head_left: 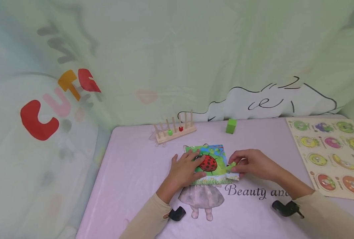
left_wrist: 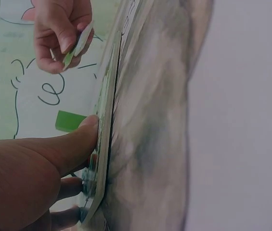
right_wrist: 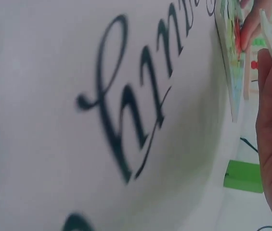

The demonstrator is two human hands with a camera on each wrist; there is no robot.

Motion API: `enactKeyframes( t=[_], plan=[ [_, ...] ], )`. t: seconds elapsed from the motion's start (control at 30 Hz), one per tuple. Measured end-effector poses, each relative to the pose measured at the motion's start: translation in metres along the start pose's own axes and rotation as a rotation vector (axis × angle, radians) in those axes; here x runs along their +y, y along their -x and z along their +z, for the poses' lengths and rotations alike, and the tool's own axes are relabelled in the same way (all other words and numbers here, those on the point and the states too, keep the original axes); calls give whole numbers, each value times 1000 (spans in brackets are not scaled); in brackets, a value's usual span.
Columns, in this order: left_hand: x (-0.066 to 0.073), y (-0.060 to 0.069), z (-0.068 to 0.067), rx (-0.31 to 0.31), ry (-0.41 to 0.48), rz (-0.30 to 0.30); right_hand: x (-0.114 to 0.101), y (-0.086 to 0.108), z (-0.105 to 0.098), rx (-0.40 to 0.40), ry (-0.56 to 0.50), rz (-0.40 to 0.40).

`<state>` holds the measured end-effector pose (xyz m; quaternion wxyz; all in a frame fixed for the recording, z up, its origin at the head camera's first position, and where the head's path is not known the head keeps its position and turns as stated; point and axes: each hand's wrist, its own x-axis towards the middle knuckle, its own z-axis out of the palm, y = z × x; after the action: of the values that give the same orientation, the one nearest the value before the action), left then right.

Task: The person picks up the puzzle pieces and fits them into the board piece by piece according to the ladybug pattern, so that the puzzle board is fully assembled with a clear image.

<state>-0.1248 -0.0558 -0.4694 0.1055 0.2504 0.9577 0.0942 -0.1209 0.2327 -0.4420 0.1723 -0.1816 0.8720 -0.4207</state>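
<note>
A square ladybug picture puzzle (head_left: pixel 210 163) lies on the cloth in front of me. My left hand (head_left: pixel 181 170) rests on its left part with spread fingers, covering some of the picture. In the left wrist view the thumb (left_wrist: pixel 88 131) touches the puzzle near its edge. At the puzzle's right side, my right hand (head_left: pixel 252 162) pinches a green and white puzzle piece (head_left: pixel 233 176) between thumb and fingers. That piece (left_wrist: pixel 81 44) appears tilted and held off the puzzle in the left wrist view. In the right wrist view only its pale edge (right_wrist: pixel 267 31) shows clearly.
Behind the puzzle stands a wooden peg rack (head_left: pixel 177 135) with a green and a red bead. A green block (head_left: pixel 231 126) sits near the back edge. To the right lies a wooden fruit board (head_left: pixel 323 166). A printed curtain (head_left: pixel 171 59) hangs behind the table.
</note>
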Motion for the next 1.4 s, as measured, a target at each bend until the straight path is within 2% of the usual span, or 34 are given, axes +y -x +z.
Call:
enactKeyframes(
  t=[0.23,0.3,0.47,0.63,1.07,1.4],
  plan=[
    [-1,-1,2,19,-13,-10,-6,-14,7,-1,63,-47],
    [-1,-1,1,18,-12,-14,-7,-17,10,-4,55,-31],
    [-1,-1,1,13,-6,-12,-12,-22,19,27,23,66],
    [0,-1,0,12,-7,-6,-11,-26,26,64,65,121],
    [1,-1,1,2,-18,-15,-17,-29,36,96,156,140],
    [0,-2,2,1,-18,-15,-26,-29,40,158,267,159]
  ],
)
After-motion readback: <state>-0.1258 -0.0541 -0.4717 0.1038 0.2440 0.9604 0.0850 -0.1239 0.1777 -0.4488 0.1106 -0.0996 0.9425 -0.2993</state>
